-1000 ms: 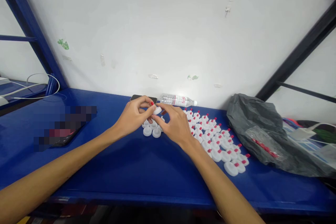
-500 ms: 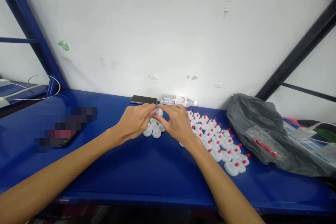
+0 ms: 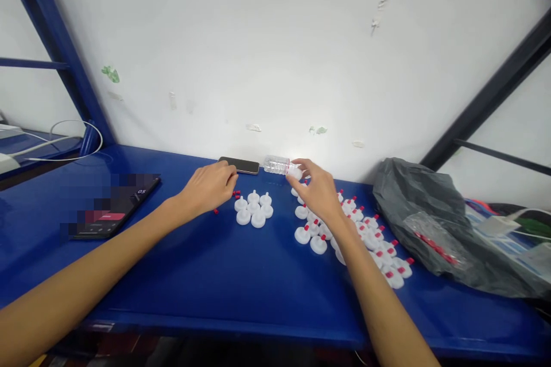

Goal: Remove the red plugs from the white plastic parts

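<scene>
My right hand [image 3: 316, 186] pinches a white round nozzle cap [image 3: 294, 171] between thumb and fingers, in front of the clear bottle [image 3: 276, 164]. Under and beside that hand spread many white caps with red tips [image 3: 318, 244]. My left hand [image 3: 214, 184] is closed near a few small red tips [image 3: 236, 193]; whatever its fingers hold is hidden. Between the hands stand several white caps without red tips [image 3: 253, 207], grouped on the blue table [image 3: 241, 275].
A black phone [image 3: 245, 166] lies by the wall, and a larger phone [image 3: 123, 206] is at the left. At the right sits a dark grey plastic bag [image 3: 400, 195] with a clear packet of red pieces [image 3: 437, 246] on it.
My hands have moved apart from where they met above the white caps. The right one has gone right with a cap, the left one left, uncovering the white group and red tips.
</scene>
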Tool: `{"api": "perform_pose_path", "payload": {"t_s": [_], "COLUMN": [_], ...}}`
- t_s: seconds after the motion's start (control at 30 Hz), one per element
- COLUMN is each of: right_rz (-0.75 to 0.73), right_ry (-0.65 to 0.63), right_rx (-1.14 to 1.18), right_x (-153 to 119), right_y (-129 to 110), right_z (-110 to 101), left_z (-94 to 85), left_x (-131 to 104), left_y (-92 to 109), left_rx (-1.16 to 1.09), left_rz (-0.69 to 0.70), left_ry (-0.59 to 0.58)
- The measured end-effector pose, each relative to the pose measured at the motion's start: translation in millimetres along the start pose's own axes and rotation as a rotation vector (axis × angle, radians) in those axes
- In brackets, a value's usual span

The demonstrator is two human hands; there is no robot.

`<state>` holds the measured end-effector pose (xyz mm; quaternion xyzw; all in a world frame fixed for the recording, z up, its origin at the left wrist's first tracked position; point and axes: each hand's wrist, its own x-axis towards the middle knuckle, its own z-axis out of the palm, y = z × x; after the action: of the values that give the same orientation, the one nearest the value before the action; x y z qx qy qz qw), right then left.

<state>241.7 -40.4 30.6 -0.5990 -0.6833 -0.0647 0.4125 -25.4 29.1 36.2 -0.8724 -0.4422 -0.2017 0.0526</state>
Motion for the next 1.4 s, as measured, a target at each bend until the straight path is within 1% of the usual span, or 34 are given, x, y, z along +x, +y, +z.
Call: {"api": "perform_pose_path", "payload": {"t_s": [0.07,0.13,0.2,0.27,0.33,0.4,0.5,0.57,0.67,0.73,0.8,0.9,0.97,1.03,1.1,1.2,1.3,1.4], "right_rz": [-0.011,-0.036,-0.077,-0.106,-0.118,-0.099,-0.054,-0.027,0.042,0.078,0.076,0.041,0.006,-0.021,-0.042,-0.089,-0.148,-0.175], "right_ry": [-0.134,-0.235,-0.299,-0.337,-0.354,-0.343,-0.312,-0.323,-0.443,-0.524,-0.554,-0.529,-0.46,-0.382,-0.342,-0.338,-0.298,-0.239], "right_rx": [-0.041,-0.092,-0.113,-0.119,-0.131,-0.151,-0.182,-0.178,-0.164,-0.169,-0.164,-0.132,-0.092,-0.003,0.11,0.224,0.274,0.315], "right_x": [-3.5,-6.8,-9.4,-10.5,-9.6,-6.9,-2.3,-1.1,-2.9,-5.0,-6.1,-4.4,-2.2,-0.9,-1.1,-3.6,-7.1,-11.1], "right_y": [-6.7,-8.9,-8.8,-7.9,-7.5,-7.6,-7.5,-5.4,4.0,12.3,17.7,13.8,3.9,-8.1,-19.0,-30.4,-38.6,-46.4], "right_z": [6.2,10.0,12.3,13.5,12.2,6.5,-10.4,-23.5,-35.7,-36.3,-33.4,-29.7,-29.4,-29.2,-27.1,-19.1,-8.0,0.7], "left_z": [4.1,6.0,6.3,5.7,5.0,4.5,4.0,3.3,0.7,-1.5,-3.5,-5.4,-6.4,-7.5,-8.6,-9.0,-8.0,-7.3], "left_x": [-1.1,-2.7,-4.1,-5.2,-5.6,-5.5,-4.6,-3.9,-3.6,-3.7,-3.6,-3.6,-4.4,-6.3,-9.2,-13.8,-16.7,-17.3], "left_y": [-1.4,-0.8,0.5,1.5,1.5,1.0,0.6,1.2,3.6,5.9,8.1,10.8,12.7,15.0,18.2,24.2,30.4,35.6], "left_rx": [0.008,0.004,0.006,0.018,0.032,0.039,0.044,0.054,0.053,0.026,-0.003,-0.034,-0.082,-0.173,-0.279,-0.393,-0.421,-0.433], "left_rz": [0.041,0.076,0.082,0.079,0.078,0.076,0.056,0.047,0.056,0.061,0.053,0.051,0.07,0.118,0.192,0.271,0.317,0.338], "left_ry": [-0.067,-0.126,-0.167,-0.187,-0.184,-0.174,-0.166,-0.151,-0.106,-0.077,-0.05,0.007,0.064,0.091,0.064,-0.024,-0.078,-0.074]}}
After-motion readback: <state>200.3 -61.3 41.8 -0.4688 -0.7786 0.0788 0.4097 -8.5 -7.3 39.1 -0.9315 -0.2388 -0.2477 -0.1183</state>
